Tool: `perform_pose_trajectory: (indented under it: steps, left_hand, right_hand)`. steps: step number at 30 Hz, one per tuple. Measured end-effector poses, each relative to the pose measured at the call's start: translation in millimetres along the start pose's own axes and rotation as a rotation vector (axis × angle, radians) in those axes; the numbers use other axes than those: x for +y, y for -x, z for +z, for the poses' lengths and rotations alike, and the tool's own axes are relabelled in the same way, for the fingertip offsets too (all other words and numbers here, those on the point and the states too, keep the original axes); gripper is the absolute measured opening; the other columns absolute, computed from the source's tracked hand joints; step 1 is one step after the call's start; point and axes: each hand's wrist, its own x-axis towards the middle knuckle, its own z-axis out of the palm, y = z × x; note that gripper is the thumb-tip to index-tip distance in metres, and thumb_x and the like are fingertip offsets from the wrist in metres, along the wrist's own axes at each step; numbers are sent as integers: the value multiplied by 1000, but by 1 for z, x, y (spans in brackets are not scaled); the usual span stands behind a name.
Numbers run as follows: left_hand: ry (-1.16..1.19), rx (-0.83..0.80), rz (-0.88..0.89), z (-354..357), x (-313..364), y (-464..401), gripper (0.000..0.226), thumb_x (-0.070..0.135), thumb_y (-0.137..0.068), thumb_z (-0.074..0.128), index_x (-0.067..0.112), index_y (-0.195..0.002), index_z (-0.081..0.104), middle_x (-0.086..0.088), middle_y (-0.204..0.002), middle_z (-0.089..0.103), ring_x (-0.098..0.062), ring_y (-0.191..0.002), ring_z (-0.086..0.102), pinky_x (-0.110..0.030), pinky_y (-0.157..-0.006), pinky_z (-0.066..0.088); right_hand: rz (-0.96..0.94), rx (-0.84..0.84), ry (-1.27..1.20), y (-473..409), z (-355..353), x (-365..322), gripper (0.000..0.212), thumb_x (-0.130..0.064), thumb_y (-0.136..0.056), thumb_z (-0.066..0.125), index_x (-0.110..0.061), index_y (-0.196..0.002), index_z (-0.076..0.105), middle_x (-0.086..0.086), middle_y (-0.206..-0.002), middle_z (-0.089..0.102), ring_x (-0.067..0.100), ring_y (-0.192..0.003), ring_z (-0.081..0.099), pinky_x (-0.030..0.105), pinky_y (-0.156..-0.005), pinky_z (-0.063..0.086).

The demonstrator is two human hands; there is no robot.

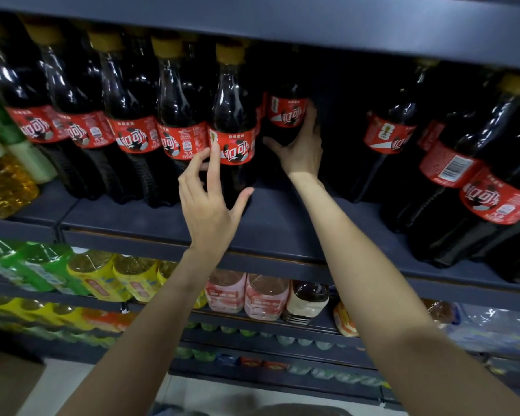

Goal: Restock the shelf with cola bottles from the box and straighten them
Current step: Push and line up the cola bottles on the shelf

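Note:
A row of cola bottles with red labels and gold caps stands on the dark shelf [276,223]. My left hand [207,202] reaches the front bottle [233,121] in the middle; its fingers are spread and the fingertips touch the red label, the thumb beside the bottle's lower body. My right hand [300,148] reaches deeper into the shelf and grips a cola bottle [285,112] standing further back, fingers curled round its label. More cola bottles [475,187] stand at the right. No box is in view.
A dark gap lies on the shelf between my right hand and the right bottles. Yellow and green drinks [6,181] stand at the far left. Lower shelves hold green, yellow [102,280] and pink bottles [252,295]. A shelf board [312,28] runs overhead.

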Motion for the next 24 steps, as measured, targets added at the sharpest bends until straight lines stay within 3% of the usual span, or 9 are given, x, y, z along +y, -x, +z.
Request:
perform_pose_trajectory:
  steps: [7,11,13,15,18,20,24]
  left_hand:
    - [0,-27,-9,-4,0,-1,75,41,-85,70,4,-140,35,-17,-128,42,-22,-111,43,-36,-94,45]
    - [73,-3,-56,-14,15,-1,68,24,-84,69,-2,-138,37,-14,-131,35,-21,-111,39,-35,-94,43]
    - [165,47,-21,-21,30,-2,60,14,-83,68,1,-135,41,-14,-129,37,-22,-110,40,-32,-95,41]
    - [286,55,94,-25,48,-8,49,7,-82,66,5,-127,47,-14,-124,43,-23,-109,43,-23,-98,34]
    - [529,-100,177,-14,78,-23,32,4,-85,60,4,-117,56,-11,-112,58,-21,-104,52,-26,-96,40]
    - [654,-307,91,6,100,-36,32,7,-86,59,7,-118,58,-7,-110,61,-17,-102,55,-33,-90,47]
    - [809,-616,-216,58,138,-51,73,18,-79,74,13,-140,35,-9,-132,44,-11,-109,49,-28,-97,45]
  right_hand:
    - [29,2,62,-7,8,-5,106,-39,-72,78,-22,-151,10,18,-145,33,40,-125,46,47,-96,41]
    - [46,-66,60,2,2,-3,113,-41,-71,79,-25,-151,0,21,-150,24,40,-134,34,50,-102,38]
    - [19,-110,35,16,-10,-2,105,-36,-76,76,-24,-151,5,21,-151,22,38,-138,28,45,-106,33]
    - [-56,-95,-5,37,-31,1,81,-27,-82,70,-20,-148,24,17,-145,33,31,-133,37,37,-106,36]
    - [-178,32,-37,76,-71,14,43,-20,-88,61,-15,-130,52,8,-121,57,18,-108,58,34,-92,48]
    - [-209,181,-18,100,-96,24,28,-14,-90,56,-11,-117,61,3,-107,65,14,-97,62,33,-86,51]
    - [-202,548,125,137,-136,39,22,-6,-90,54,-5,-109,65,6,-101,67,20,-94,60,25,-87,47]
